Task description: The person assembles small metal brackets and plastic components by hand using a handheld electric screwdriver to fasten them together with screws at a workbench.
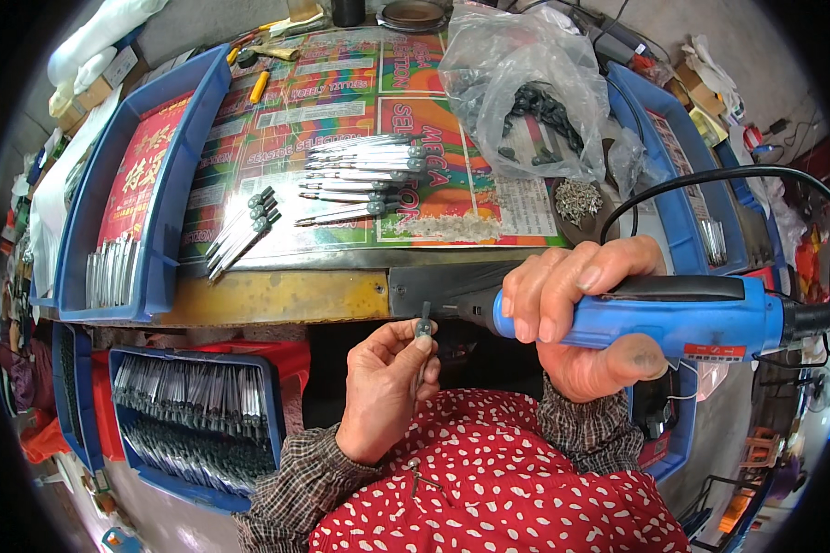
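My right hand (586, 276) is wrapped round a blue electric screwdriver (692, 318) with a black nose, held level and pointing left. A black cable runs from its rear end. The thumb and fingers of my left hand (383, 382) pinch a thin metal rod with a dark grey clip-like end piece (423, 326), which stands upright just left of the screwdriver's bit. Between bit and end piece there is a small gap or light contact; I cannot tell which. Most of the rod is hidden by my fingers. Both hands are at the bench's front edge (295, 297).
Several silver rods with dark ends (364, 180) lie on the bench, with a smaller group (242, 235) to their left. A clear bag of black parts (544, 111) and a dish of small screws (578, 203) lie right. Blue trays (161, 276) flank the bench; a rod-filled bin (194, 493) stands below left.
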The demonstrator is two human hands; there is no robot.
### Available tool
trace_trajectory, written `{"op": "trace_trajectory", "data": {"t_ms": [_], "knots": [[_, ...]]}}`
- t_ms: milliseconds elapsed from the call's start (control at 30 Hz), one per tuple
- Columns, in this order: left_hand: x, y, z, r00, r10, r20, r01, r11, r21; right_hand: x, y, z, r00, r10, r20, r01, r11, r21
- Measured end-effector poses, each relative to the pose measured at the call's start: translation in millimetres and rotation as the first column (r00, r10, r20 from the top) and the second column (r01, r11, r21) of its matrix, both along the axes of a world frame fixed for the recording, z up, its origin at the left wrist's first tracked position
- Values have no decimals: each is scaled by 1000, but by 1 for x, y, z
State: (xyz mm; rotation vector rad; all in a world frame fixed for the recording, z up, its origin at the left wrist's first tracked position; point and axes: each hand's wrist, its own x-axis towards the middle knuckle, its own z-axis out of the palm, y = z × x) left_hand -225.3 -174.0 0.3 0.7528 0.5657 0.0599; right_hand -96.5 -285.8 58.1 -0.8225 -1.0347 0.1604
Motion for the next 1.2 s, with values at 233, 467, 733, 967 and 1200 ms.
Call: {"op": "trace_trajectory", "data": {"t_ms": [233, 467, 733, 967, 1200], "knots": [[7, -2, -10, 999, 48, 17, -47, 997, -60, -6, 1, 2, 999, 3, -32, -4, 999, -40], [7, -7, -15, 995, 74, 70, -77, 996, 34, -1, 2, 1, 985, 173, 23, -172, 984, -56], [7, -8, -14, 995, 86, 59, -88, 995, 37, -3, 5, -1, 985, 175, 13, -174, 983, -62], [7, -8, -15, 995, 79, 52, -81, 996, 40, -3, 7, -4, 986, 169, -13, -169, 983, -66], [9, -8, -11, 995, 86, 54, -86, 996, 1, -4, 7, -3, 975, 216, -43, -220, 970, -105]]}}
